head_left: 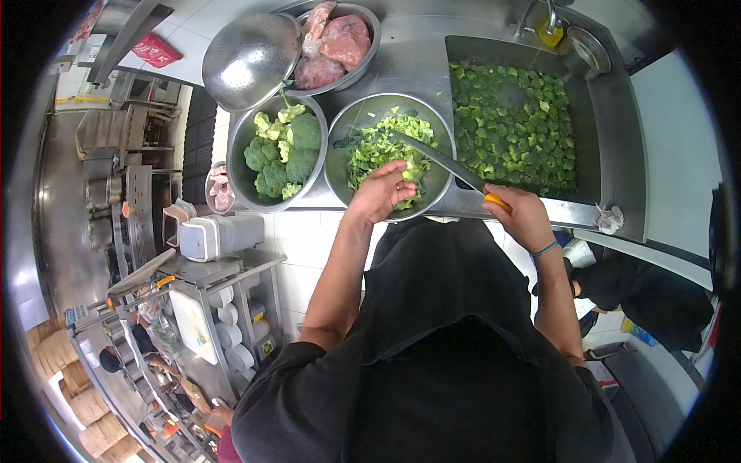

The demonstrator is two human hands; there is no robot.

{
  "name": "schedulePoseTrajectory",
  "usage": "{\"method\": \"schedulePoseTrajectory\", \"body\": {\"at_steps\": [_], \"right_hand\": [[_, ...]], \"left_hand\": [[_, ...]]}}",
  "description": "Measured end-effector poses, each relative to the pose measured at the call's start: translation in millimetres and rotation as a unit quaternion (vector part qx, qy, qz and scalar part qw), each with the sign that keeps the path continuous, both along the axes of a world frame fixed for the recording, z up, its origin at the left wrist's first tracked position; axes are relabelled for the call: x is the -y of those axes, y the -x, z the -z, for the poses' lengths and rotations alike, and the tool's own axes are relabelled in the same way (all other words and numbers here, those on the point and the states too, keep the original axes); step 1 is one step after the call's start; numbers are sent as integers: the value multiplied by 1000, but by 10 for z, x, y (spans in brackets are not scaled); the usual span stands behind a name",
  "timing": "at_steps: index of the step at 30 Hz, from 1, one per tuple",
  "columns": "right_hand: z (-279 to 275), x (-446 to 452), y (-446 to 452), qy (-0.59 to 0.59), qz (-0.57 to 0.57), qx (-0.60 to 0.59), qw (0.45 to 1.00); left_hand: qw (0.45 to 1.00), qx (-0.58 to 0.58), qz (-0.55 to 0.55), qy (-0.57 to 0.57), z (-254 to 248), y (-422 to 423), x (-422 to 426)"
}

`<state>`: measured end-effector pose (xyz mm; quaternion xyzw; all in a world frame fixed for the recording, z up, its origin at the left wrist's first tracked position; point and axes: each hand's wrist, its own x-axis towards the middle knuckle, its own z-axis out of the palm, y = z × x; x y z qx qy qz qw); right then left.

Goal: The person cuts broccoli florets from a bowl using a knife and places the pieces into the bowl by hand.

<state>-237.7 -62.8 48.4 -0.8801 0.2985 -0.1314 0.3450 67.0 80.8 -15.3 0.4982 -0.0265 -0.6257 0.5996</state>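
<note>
My right hand is wrapped round the orange handle of a knife. The long blade points up and left across a steel bowl of chopped green broccoli trimmings. Over the same bowl, my left hand pinches a pale green broccoli piece, just below the blade. To the left stands another steel bowl with large broccoli heads. At the right, a sink is full of many cut broccoli florets in water.
Behind the broccoli bowls, a metal colander leans against a bowl of raw meat. A tap and a yellow bottle are at the sink's far edge. Other people are at the lower left and at the right.
</note>
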Motion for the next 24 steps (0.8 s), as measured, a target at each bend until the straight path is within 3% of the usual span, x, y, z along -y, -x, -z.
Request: {"method": "schedulePoseTrajectory", "body": {"at_steps": [4,7,8,11,19,24], "right_hand": [[-73,32,61,-54,27,-13,998],[-169,24,93,-94,30,-32,995],[-204,17,100,-101,26,-31,994],[-229,-50,123,-131,19,-17,991],[-246,-158,73,-146,-5,1,989],[-156,-176,-15,-79,-8,2,997]], "left_hand": [[992,121,-2,28,24,-30,26],[925,376,25,-56,-104,-39,41],[906,420,-8,-54,75,-61,38],[715,697,-6,-62,-93,3,64],[684,723,-32,-93,-167,66,151],[683,727,-57,-54,-67,43,134]]}}
